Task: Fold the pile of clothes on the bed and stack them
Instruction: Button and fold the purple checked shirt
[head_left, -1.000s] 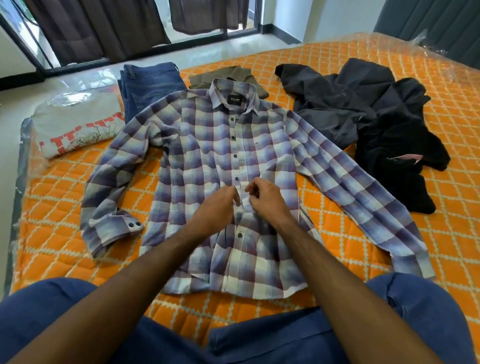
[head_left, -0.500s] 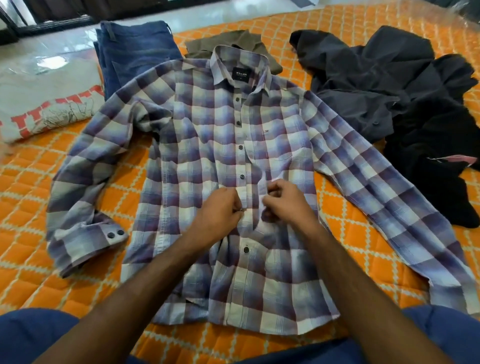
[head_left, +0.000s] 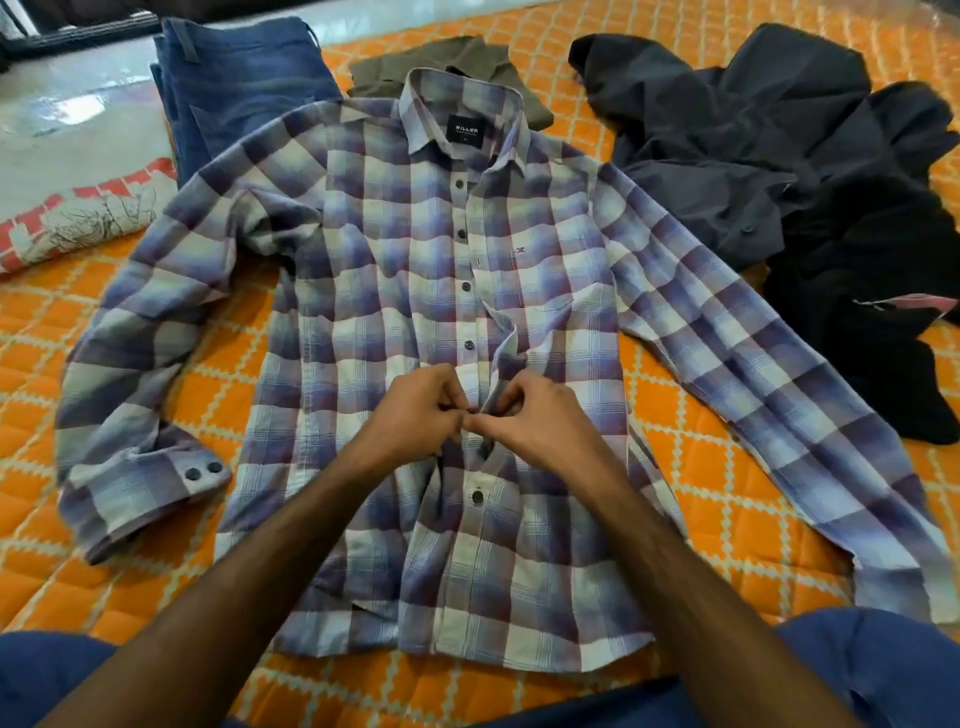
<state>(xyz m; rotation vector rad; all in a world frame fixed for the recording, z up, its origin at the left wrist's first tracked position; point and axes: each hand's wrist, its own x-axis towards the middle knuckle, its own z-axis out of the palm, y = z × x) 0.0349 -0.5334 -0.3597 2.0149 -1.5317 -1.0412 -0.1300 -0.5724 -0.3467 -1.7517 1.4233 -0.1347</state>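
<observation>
Shirt lies flat, collar pointing away; both hands' fingers pinch its placket.

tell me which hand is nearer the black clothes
Right. The right hand pinches the plaid shirt placket, on the side toward the black clothes; the left hand sits beyond it.

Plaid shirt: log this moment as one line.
step: buttoning | plaid shirt: flat on bed, unfolded | left hand: pinches placket | right hand: pinches placket | dark clothes: unfolded
</observation>
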